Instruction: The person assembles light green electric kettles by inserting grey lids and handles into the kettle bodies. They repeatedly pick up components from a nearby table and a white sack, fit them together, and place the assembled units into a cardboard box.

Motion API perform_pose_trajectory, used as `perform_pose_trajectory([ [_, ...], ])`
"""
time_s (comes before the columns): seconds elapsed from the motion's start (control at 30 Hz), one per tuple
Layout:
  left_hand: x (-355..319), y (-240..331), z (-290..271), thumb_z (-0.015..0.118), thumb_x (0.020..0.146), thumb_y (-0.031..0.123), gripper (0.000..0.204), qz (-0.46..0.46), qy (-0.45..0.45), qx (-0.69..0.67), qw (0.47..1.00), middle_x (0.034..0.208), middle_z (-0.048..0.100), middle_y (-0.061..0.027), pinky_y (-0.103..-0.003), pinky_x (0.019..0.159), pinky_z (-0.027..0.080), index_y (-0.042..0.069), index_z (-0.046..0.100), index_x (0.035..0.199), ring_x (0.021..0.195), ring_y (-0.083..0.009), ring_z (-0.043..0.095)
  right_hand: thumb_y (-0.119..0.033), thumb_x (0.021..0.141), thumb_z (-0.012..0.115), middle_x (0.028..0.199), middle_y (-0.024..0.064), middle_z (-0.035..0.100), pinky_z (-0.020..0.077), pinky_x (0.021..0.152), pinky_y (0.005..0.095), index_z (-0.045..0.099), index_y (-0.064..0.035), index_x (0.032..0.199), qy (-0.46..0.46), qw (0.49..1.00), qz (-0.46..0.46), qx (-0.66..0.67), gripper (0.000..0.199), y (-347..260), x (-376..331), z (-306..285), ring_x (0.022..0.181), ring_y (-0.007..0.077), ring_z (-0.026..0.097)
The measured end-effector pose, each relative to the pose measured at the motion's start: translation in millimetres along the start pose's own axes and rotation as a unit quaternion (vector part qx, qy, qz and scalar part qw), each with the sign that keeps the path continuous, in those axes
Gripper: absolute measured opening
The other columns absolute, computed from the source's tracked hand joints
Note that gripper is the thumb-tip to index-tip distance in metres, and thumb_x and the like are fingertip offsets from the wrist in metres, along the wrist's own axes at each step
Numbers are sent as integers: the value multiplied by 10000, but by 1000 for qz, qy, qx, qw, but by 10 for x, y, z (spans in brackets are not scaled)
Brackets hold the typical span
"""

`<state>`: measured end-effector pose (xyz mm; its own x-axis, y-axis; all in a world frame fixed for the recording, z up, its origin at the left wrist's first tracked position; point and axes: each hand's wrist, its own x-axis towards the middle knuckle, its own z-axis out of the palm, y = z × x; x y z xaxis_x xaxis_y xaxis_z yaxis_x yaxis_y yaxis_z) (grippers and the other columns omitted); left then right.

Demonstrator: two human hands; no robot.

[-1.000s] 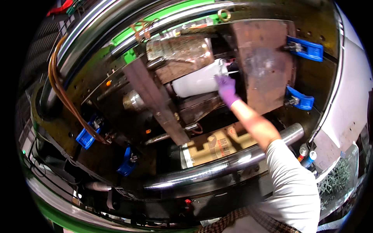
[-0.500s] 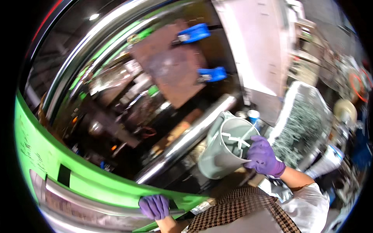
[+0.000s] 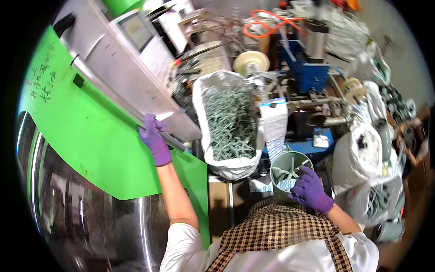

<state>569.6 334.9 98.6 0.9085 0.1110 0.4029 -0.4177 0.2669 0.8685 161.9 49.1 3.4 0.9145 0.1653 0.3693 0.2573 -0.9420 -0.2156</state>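
My left hand (image 3: 155,138), in a purple glove, closes around the long metal handle bar (image 3: 104,88) of a green machine door (image 3: 102,149). The door has a dark window and handwriting, and its edge lies beside a grey panel (image 3: 131,68). In front of my apron, my right hand (image 3: 312,192), also gloved in purple, grips the rim of a grey-green bucket (image 3: 273,174). A few pale green branched plastic pieces (image 3: 286,173) lie inside it. My right fingers partly cover the bucket's near side.
A large white sack (image 3: 198,113) full of thin green plastic pieces stands ahead. Beyond it is a blue machine (image 3: 312,77) with an orange hose (image 3: 258,29). More white bags (image 3: 358,158) stand at right. Another person's arm (image 3: 419,156) shows at the far right.
My view has turned right. The green door has moved across to the grey panel, covering the opening with the metal block and blue clamps. My right hand still holds the bucket.
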Motion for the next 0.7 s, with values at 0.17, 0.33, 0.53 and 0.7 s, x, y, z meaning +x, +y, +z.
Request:
perform_pose_trajectory([
  [0.17, 723, -799, 512, 623, 961, 169, 276, 47, 39, -38, 997, 784, 618, -125, -301, 531, 462, -65, 571, 1096, 584, -174, 548, -244, 725, 776, 669, 24, 465, 433, 1030, 536, 599, -132, 689, 130, 969, 205, -39, 213, -428, -616, -70, 698, 249, 512],
  [0.33, 1152, -1283, 655, 667, 950, 335, 418, 131, 60, 196, 970, 886, 666, -216, -325, 606, 562, -57, 538, 1022, 727, -231, 672, -225, 729, 774, 733, 18, 539, 425, 1049, 514, 669, -149, 805, 103, 926, 356, -75, 150, -887, -830, -93, 748, 226, 546],
  [0.53, 1240, -1312, 777, 788, 845, 102, 366, 546, 175, 245, 782, 865, 612, -155, -351, 695, 533, -56, 546, 1069, 730, -223, 568, -261, 760, 758, 773, 26, 567, 452, 1019, 463, 677, -125, 839, 111, 895, 424, -81, 177, -1110, -791, -97, 800, 240, 570],
  [0.7, -1032, -1113, 1106, 628, 911, 118, 325, 275, -294, 296, 867, 1008, 625, -111, -351, 808, 490, 1, 563, 1207, 889, -232, 588, -278, 771, 734, 830, 34, 617, 472, 969, 436, 670, -131, 831, 116, 930, 342, -62, 171, -847, -649, 242, 893, 231, 612],
])
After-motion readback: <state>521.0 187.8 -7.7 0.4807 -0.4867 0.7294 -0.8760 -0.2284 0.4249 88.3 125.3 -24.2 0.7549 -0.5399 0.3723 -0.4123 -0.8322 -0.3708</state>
